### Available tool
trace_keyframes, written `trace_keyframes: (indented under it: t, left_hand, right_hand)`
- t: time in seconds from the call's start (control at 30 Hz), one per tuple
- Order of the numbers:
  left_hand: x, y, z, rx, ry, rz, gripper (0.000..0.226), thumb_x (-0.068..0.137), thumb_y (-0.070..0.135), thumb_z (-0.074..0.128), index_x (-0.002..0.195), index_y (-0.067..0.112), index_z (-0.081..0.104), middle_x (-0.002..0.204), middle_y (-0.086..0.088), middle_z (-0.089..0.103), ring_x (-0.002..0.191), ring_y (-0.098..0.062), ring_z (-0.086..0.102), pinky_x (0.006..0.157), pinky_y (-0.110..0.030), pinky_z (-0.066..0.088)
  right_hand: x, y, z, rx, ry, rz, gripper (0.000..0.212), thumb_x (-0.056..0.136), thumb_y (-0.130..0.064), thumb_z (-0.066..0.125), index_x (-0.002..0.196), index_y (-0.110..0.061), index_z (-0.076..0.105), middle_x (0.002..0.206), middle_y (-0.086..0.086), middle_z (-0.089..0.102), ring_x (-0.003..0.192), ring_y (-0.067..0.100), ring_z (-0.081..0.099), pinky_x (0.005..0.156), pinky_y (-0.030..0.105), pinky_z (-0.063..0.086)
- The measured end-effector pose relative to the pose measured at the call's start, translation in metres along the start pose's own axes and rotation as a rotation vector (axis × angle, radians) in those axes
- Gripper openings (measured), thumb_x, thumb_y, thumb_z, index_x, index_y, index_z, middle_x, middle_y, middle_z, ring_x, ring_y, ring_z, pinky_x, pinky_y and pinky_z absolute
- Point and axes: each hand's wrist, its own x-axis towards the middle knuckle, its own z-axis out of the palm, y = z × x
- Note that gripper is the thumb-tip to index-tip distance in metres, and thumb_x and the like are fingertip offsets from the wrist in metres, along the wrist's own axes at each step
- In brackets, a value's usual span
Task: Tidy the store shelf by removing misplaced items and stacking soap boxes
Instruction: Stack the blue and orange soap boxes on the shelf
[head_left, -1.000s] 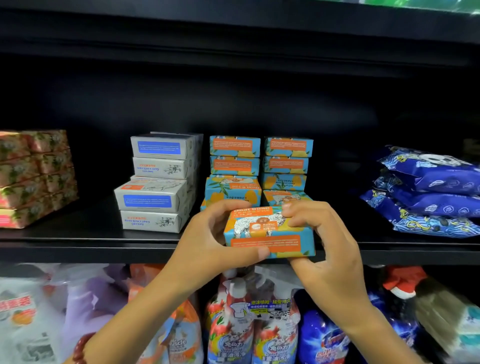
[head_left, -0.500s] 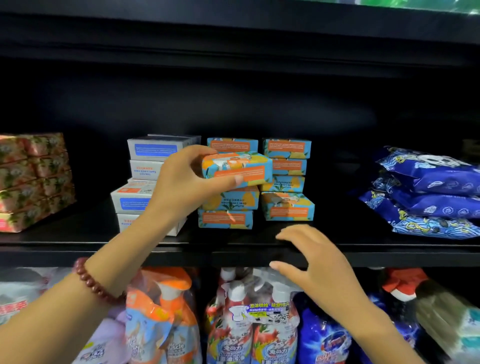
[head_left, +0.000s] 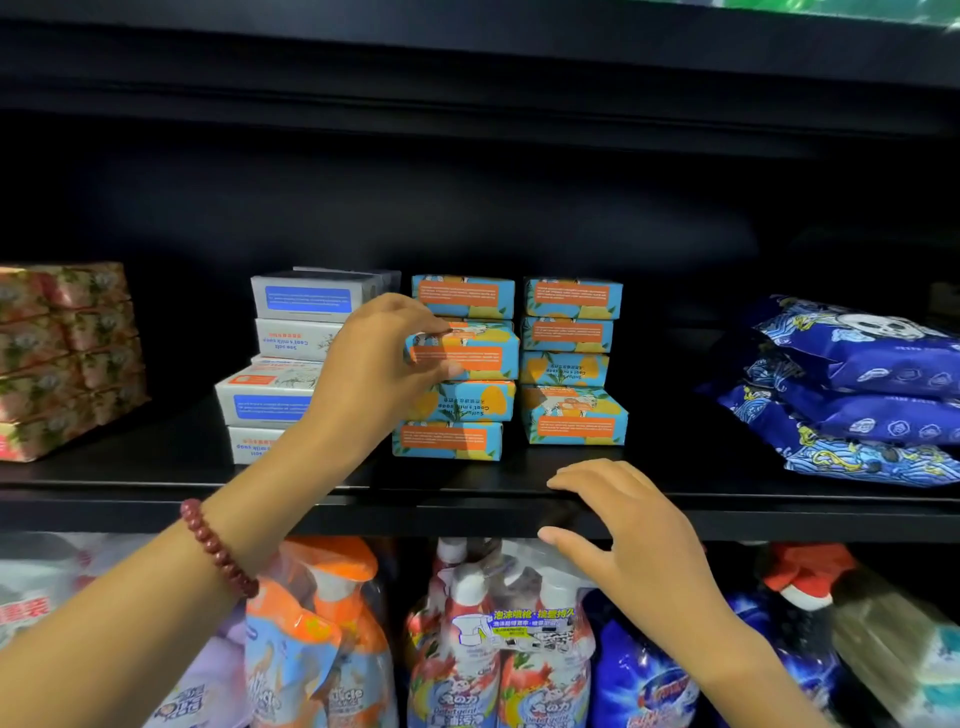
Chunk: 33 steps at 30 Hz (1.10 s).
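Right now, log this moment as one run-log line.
left hand: grips blue-orange soap box atop front stack | right hand: fingers rest on shelf edge | step: stacking

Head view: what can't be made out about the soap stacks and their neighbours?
Head view: white soap boxes, partly covered by the left hand and forearm.
Head view: the rear stack behind the orange-and-blue soap box in that grip, mostly hidden by it.
Head view: pink boxes, cut by the left edge; blue packets, by the right.
Head view: box print, too small.
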Motion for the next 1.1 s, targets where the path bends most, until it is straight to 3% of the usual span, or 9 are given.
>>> trace_keyframes:
  t: [0.13, 0.23, 0.33, 0.4, 0.53, 0.73, 0.87, 1.0, 1.1]
  left_hand:
    - [-0.006, -0.001, 0.003, 0.04, 0.039, 0.027, 0.041, 0.08, 0.025, 0.074, 0.118, 0.015, 0.064, 0.124, -0.001, 0.059, 0.114, -0.017, 0.054, 0.091, -0.029, 0.045]
    - [-0.019, -0.002, 0.003, 0.058, 0.154, 0.187, 0.034, 0.081, 0.027, 0.073, 0.111, 0.012, 0.065, 0.119, -0.003, 0.06, 0.112, -0.018, 0.054, 0.09, -0.028, 0.045]
    - [-0.042, 0.004, 0.013, -0.012, 0.206, 0.295, 0.027, 0.085, 0.03, 0.065, 0.102, 0.01, 0.067, 0.109, -0.003, 0.064, 0.105, -0.016, 0.058, 0.088, -0.026, 0.046]
    - [-0.058, 0.008, 0.024, -0.073, 0.144, 0.295, 0.026, 0.084, 0.035, 0.061, 0.094, 0.011, 0.069, 0.096, 0.001, 0.068, 0.093, -0.015, 0.062, 0.081, -0.029, 0.047]
    - [-0.08, 0.005, 0.042, -0.013, -0.063, 0.226, 0.033, 0.083, 0.049, 0.05, 0.082, 0.022, 0.068, 0.081, 0.011, 0.068, 0.079, -0.01, 0.063, 0.064, -0.031, 0.05]
    - [-0.084, 0.001, 0.046, 0.038, -0.104, 0.157, 0.035, 0.082, 0.055, 0.047, 0.08, 0.029, 0.07, 0.081, 0.017, 0.068, 0.079, -0.005, 0.063, 0.06, -0.024, 0.051]
    - [-0.083, 0.002, 0.045, 0.038, -0.106, 0.142, 0.035, 0.081, 0.057, 0.046, 0.079, 0.03, 0.069, 0.08, 0.017, 0.068, 0.079, -0.005, 0.063, 0.059, -0.023, 0.049]
    - [-0.084, 0.002, 0.044, 0.047, -0.117, 0.132, 0.036, 0.081, 0.058, 0.045, 0.079, 0.031, 0.069, 0.081, 0.018, 0.068, 0.081, -0.004, 0.062, 0.062, -0.023, 0.048]
    - [-0.082, 0.001, 0.041, 0.023, -0.145, 0.101, 0.043, 0.078, 0.065, 0.042, 0.082, 0.032, 0.07, 0.085, 0.021, 0.068, 0.085, 0.0, 0.06, 0.067, -0.019, 0.045]
  right_hand:
    - [0.0, 0.001, -0.001, -0.001, -0.036, -0.005, 0.035, 0.074, -0.036, 0.077, 0.105, -0.026, 0.063, 0.104, -0.016, 0.06, 0.1, 0.0, 0.048, 0.076, 0.006, 0.034]
    - [0.009, 0.002, -0.01, 0.12, -0.078, 0.047, 0.034, 0.077, -0.04, 0.072, 0.107, -0.025, 0.065, 0.106, -0.015, 0.06, 0.102, 0.002, 0.052, 0.083, 0.014, 0.042]
    - [0.031, 0.006, -0.018, 0.212, 0.016, 0.101, 0.038, 0.08, -0.036, 0.07, 0.114, -0.021, 0.063, 0.113, -0.01, 0.061, 0.107, 0.007, 0.054, 0.092, 0.024, 0.043]
    - [0.048, 0.012, -0.02, 0.141, 0.005, 0.126, 0.045, 0.084, -0.033, 0.066, 0.125, -0.02, 0.056, 0.123, -0.008, 0.056, 0.114, 0.009, 0.051, 0.095, 0.025, 0.042]
    - [0.066, 0.022, -0.014, -0.079, -0.198, 0.15, 0.058, 0.089, -0.044, 0.057, 0.14, -0.023, 0.04, 0.142, -0.007, 0.042, 0.129, 0.01, 0.036, 0.101, 0.024, 0.033]
    - [0.058, 0.021, -0.021, -0.097, -0.152, 0.072, 0.053, 0.082, -0.046, 0.065, 0.128, -0.023, 0.053, 0.13, -0.009, 0.052, 0.118, 0.009, 0.04, 0.096, 0.024, 0.033]
    - [0.055, 0.019, -0.032, 0.008, -0.155, 0.054, 0.059, 0.072, -0.051, 0.07, 0.123, -0.026, 0.057, 0.124, -0.009, 0.051, 0.115, 0.008, 0.039, 0.102, 0.037, 0.033]
    - [0.057, 0.022, -0.028, -0.065, -0.317, 0.158, 0.08, 0.074, -0.058, 0.066, 0.14, -0.023, 0.038, 0.132, -0.006, 0.043, 0.117, 0.011, 0.037, 0.1, 0.028, 0.033]
    - [0.051, 0.021, -0.026, 0.055, -0.233, 0.171, 0.074, 0.072, -0.048, 0.074, 0.135, -0.02, 0.045, 0.12, -0.007, 0.048, 0.106, 0.007, 0.043, 0.086, 0.019, 0.037]
